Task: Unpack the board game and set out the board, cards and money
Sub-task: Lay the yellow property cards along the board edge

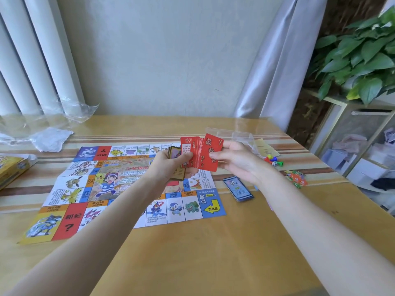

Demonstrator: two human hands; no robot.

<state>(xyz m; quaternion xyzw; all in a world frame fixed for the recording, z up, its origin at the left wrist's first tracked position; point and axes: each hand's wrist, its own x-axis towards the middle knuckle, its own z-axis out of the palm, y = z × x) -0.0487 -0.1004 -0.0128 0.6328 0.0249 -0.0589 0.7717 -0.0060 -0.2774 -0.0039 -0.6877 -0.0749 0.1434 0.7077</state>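
Red cards [193, 153] fan between both hands above the board [89, 189]: left hand [171, 165] grips the stack, right hand [232, 159] pinches one red card [210, 151].

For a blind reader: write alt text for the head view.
Two hands hold red cards above a colourful game board on a wooden table: the left hand grips a fanned stack, the right hand pinches one red card. A blue card pile and coloured pawns lie to the right.
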